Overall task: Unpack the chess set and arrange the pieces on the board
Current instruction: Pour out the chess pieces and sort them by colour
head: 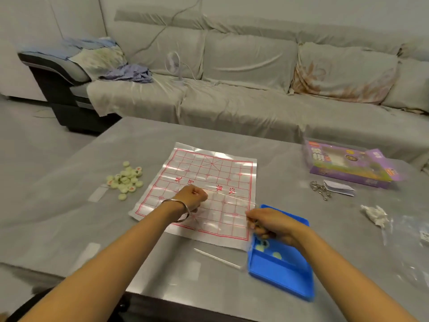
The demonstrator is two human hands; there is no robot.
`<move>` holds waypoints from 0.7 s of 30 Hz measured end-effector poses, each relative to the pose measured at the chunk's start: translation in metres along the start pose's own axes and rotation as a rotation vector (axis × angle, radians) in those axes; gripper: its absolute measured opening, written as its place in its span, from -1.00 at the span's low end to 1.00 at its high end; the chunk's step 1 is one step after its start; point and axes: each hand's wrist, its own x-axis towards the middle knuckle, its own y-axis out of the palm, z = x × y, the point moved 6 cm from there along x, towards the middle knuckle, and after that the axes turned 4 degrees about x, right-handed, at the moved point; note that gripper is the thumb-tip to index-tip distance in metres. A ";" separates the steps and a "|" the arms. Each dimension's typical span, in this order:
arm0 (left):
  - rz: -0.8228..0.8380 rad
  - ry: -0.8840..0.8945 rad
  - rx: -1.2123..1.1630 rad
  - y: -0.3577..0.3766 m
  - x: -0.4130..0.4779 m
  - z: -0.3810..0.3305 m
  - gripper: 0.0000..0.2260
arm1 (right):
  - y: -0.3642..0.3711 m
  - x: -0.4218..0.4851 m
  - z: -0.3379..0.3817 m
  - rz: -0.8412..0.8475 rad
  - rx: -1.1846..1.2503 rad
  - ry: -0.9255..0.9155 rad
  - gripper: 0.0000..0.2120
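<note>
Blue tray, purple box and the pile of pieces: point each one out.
blue tray [282,278], head view, on its near floor.
purple box [348,167], head view, on its printed top face.
pile of pieces [125,180], head view, on a piece mid-pile.

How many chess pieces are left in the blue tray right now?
2 visible: pale round chess pieces in the blue tray, one just below the right hand, one nearer the tray's middle. The hand and clear plastic wrap may hide more.
</note>
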 end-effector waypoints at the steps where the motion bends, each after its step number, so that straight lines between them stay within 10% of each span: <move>1: -0.034 -0.013 -0.003 -0.020 0.001 0.012 -0.86 | 0.014 0.011 0.012 0.024 0.042 -0.003 -0.83; 11: -0.700 0.071 0.050 -0.192 -0.008 0.120 -0.77 | 0.183 0.110 0.120 0.092 0.490 -0.031 -0.90; 21: -0.516 0.114 0.149 -0.207 0.023 0.170 -0.51 | 0.237 0.192 0.155 -0.195 0.450 -0.127 -0.86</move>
